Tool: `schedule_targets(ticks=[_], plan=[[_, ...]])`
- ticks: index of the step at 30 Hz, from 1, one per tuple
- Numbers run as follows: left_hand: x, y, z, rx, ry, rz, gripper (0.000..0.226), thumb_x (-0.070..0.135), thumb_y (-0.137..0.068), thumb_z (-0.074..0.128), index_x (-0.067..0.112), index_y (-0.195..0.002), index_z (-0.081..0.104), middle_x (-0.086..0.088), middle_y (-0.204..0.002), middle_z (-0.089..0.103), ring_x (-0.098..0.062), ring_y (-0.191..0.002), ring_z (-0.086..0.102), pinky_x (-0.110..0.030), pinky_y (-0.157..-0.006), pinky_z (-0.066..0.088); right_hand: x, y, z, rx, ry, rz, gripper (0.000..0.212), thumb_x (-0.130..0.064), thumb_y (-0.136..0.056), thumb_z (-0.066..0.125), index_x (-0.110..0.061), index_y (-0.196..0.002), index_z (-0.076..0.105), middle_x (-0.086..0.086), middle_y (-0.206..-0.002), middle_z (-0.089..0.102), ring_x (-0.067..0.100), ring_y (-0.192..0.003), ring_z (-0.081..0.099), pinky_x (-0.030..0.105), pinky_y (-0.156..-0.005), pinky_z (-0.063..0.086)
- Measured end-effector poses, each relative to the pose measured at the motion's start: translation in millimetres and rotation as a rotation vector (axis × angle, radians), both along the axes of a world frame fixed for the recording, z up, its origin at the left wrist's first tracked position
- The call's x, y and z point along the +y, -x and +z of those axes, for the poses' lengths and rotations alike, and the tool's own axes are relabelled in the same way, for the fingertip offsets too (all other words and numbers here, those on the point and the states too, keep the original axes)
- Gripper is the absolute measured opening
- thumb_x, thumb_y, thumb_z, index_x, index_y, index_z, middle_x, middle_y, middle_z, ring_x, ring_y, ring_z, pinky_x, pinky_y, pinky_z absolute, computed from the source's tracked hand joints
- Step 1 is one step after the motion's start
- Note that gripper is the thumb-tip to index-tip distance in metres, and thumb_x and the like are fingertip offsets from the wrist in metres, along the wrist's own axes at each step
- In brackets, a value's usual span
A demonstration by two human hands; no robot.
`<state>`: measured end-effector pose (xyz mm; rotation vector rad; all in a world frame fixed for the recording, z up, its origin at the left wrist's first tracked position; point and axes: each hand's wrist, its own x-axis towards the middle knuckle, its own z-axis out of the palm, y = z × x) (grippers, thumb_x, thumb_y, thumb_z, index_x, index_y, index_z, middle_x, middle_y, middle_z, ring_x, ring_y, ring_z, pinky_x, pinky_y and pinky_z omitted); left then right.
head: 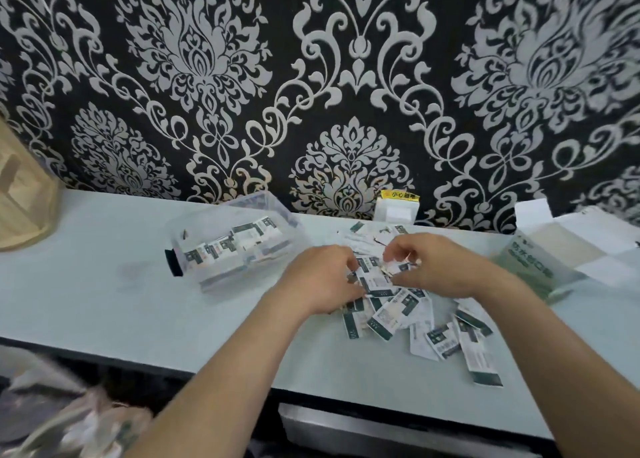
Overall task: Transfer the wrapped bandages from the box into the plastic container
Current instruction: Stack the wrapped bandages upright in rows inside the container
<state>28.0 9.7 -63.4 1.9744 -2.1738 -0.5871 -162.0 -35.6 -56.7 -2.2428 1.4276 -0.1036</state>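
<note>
Head view: right hand [438, 267] fingers [398, 249] pinch one of the wrapped bandages [391, 314] at the top of the loose pile. Left hand [322, 277] fingers [346, 257] curl onto more just beside it. Pile lies spread on the counter [104, 301], between plastic container [256, 198] and box [530, 263]. Container sits left of the hands, part-filled with bandages. Green box lies at right, flaps open, by the patterned wall [346, 76].

A home room, by its damask wallpaper [346, 76] and pale countertop [104, 301].
</note>
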Motion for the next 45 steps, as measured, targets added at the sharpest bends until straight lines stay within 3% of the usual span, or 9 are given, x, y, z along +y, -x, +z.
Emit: schedule_targets(ticks=[3, 10, 18, 22, 28, 30, 33, 37, 45], plan=[[-4.4, 16.9, -23.5, -0.04, 0.021, 0.049, 0.049, 0.048, -0.081, 0.067, 0.024, -0.121, 0.055, -0.005, -0.122, 0.061, -0.027, -0.11, 0.054, -0.036, -0.087, 0.047, 5.7, 10.1, -14.7, 0.058, 0.037, -0.047, 0.035, -0.032, -0.082, 0.073, -0.034, -0.114, 0.058, -0.003, -0.112, 0.055, 0.016, -0.105, 0.05, 0.034, -0.094, 0.044], [-17.9, 35.5, -46.9, 0.094, 0.151, 0.276, 0.062, 0.053, -0.078, 0.07, 0.025, -0.128, 0.047, -0.003, -0.116, 0.063, -0.027, -0.109, 0.055, -0.038, -0.088, 0.047, 9.5, 10.5, -35.5, 0.003, 0.055, -0.088, 0.039, -0.029, -0.081, 0.075, -0.027, -0.117, 0.058, -0.004, -0.102, 0.043, 0.013, -0.092, 0.046, 0.024, -0.079, 0.037], [-24.5, 34.9, -43.6, 0.484, 0.205, 0.472, 0.045, 0.016, -0.083, 0.071, 0.03, -0.121, 0.051, 0.009, -0.078, 0.062, -0.018, -0.083, 0.064, -0.036, -0.081, 0.052, 6.6, 7.8, -41.9, -0.045, 0.048, -0.118, 0.029, -0.028, -0.084, 0.072, -0.023, -0.11, 0.063, -0.006, -0.095, 0.05, 0.011, -0.085, 0.051, 0.024, -0.073, 0.042], [-17.9, 14.7, -26.6, 0.673, 0.195, 0.56, 0.033, 0.01, -0.081, 0.073, 0.028, -0.107, 0.062, 0.001, -0.084, 0.066, -0.02, -0.077, 0.068, -0.039, -0.075, 0.057, 12.7, -4.1, -32.1, -0.437, -0.008, -0.273, 0.019, -0.028, -0.091, 0.064, -0.022, -0.109, 0.063, -0.002, -0.088, 0.062, 0.014, -0.076, 0.06, 0.026, -0.067, 0.052], [6.8, 25.8, -5.7, 1.076, 0.026, 0.431, 0.027, 0.0, -0.079, 0.075, 0.016, -0.098, 0.064, -0.017, -0.094, 0.072, -0.023, -0.071, 0.071, -0.038, -0.069, 0.06, 30.5, -35.4, -26.7, -1.223, -0.618, -0.368, 0.026, -0.023, -0.101, 0.049, -0.007, -0.113, 0.066, 0.013, -0.102, 0.074, 0.025, -0.097, 0.07, 0.042, -0.09, 0.054], [6.3, 37.1, -10.5, 0.936, 0.138, 0.377, 0.024, 0.009, -0.077, 0.079, 0.02, -0.089, 0.061, -0.005, -0.084, 0.072, -0.015, -0.067, 0.068, -0.037, -0.07, 0.059, 28.6, -35.1, -26.5, -1.318, -0.561, -0.468, 0.026, -0.018, -0.103, 0.043, -0.004, -0.11, 0.064, 0.018, -0.105, 0.072, 0.032, -0.102, 0.069, 0.049, -0.095, 0.052], [7.0, 47.4, -15.1, 0.358, 0.263, 0.202, 0.03, 0.037, -0.073, 0.08, 0.027, -0.084, 0.055, 0.01, -0.079, 0.061, -0.011, -0.074, 0.057, -0.032, -0.068, 0.048, 22.4, -12.6, -16.9, -1.446, -0.419, -0.636, 0.028, -0.015, -0.104, 0.038, 0.0, -0.112, 0.06, 0.015, -0.095, 0.074, 0.025, -0.087, 0.072, 0.04, -0.085, 0.057], [12.4, 60.0, -28.8, -0.057, 0.12, -0.03, 0.057, 0.053, -0.073, 0.074, 0.032, -0.122, 0.054, 0.006, -0.117, 0.055, -0.018, -0.113, 0.046, -0.035, -0.086, 0.044, 22.5, 17.0, -9.2, -1.49, -0.402, -0.742, 0.026, -0.015, -0.104, 0.038, 0.001, -0.115, 0.055, 0.012, -0.075, 0.063, 0.018, -0.061, 0.06, 0.029, -0.06, 0.049], [7.2, 50.7, -26.8, 0.068, 0.013, 0.119, 0.046, 0.025, -0.077, 0.079, 0.037, -0.118, 0.061, 0.005, -0.112, 0.059, -0.018, -0.099, 0.056, -0.025, -0.08, 0.043, 25.1, 33.1, -12.4, -1.353, -0.463, -0.711, 0.023, -0.014, -0.104, 0.04, -0.005, -0.1, 0.06, 0.007, -0.064, 0.055, 0.015, -0.052, 0.048, 0.023, -0.045, 0.039]])
